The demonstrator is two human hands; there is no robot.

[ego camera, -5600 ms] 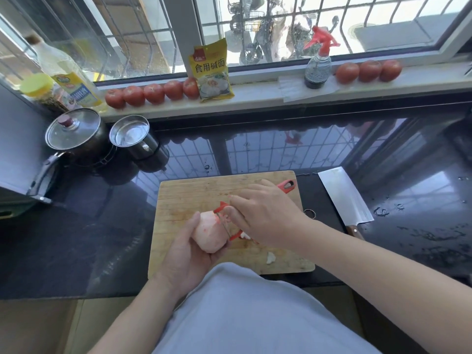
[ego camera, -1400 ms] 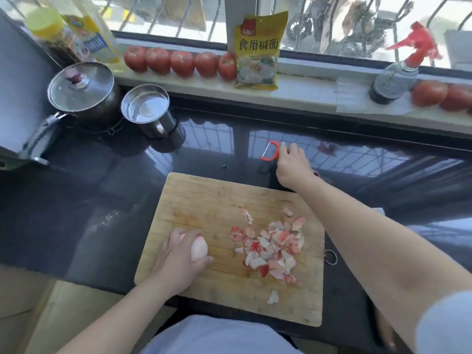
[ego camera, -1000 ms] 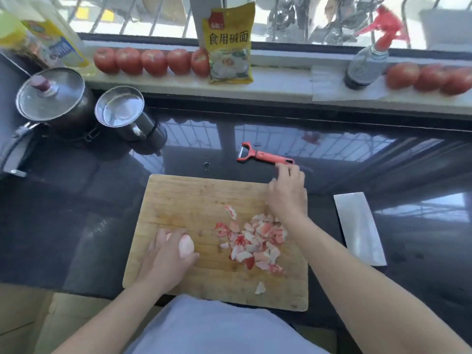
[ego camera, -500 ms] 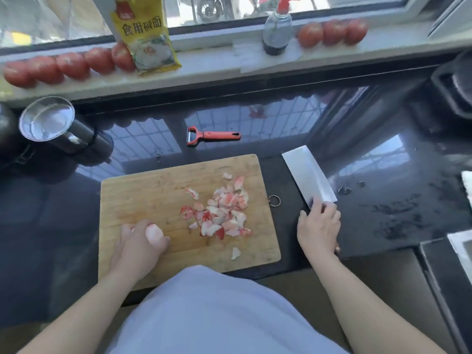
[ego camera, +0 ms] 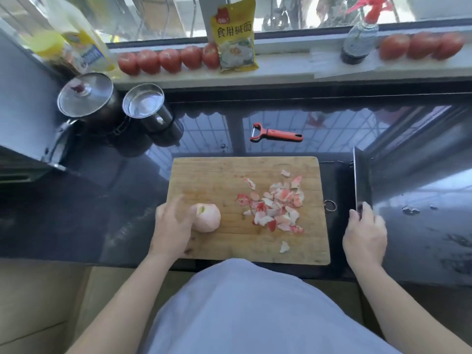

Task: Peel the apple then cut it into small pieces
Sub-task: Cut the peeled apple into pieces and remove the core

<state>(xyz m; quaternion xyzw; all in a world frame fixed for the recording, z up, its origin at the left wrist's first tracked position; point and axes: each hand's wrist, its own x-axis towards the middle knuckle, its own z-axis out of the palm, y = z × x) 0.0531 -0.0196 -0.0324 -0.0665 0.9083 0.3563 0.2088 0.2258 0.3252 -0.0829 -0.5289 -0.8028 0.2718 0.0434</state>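
The peeled apple (ego camera: 206, 217), pale pink with its stem hollow up, sits on the wooden cutting board (ego camera: 229, 172) at the front left. My left hand (ego camera: 172, 223) holds it from the left side. A heap of red and white peel scraps (ego camera: 275, 208) lies on the board's right half. My right hand (ego camera: 365, 236) grips the handle of the cleaver (ego camera: 361, 177), whose broad blade stands on edge over the counter just right of the board. The red peeler (ego camera: 277, 134) lies on the black counter behind the board.
A lidded pot (ego camera: 85, 98) and a steel mug (ego camera: 144, 104) stand at the back left. On the window sill are rows of tomatoes (ego camera: 166, 60), a yellow packet (ego camera: 235, 37), a spray bottle (ego camera: 358, 39) and an oil bottle (ego camera: 81, 42). Water drops (ego camera: 411, 209) dot the counter at right.
My right hand left the peeler on the counter, moved right to the cleaver, took its handle and tipped the blade up on edge. My left hand stayed on the apple.
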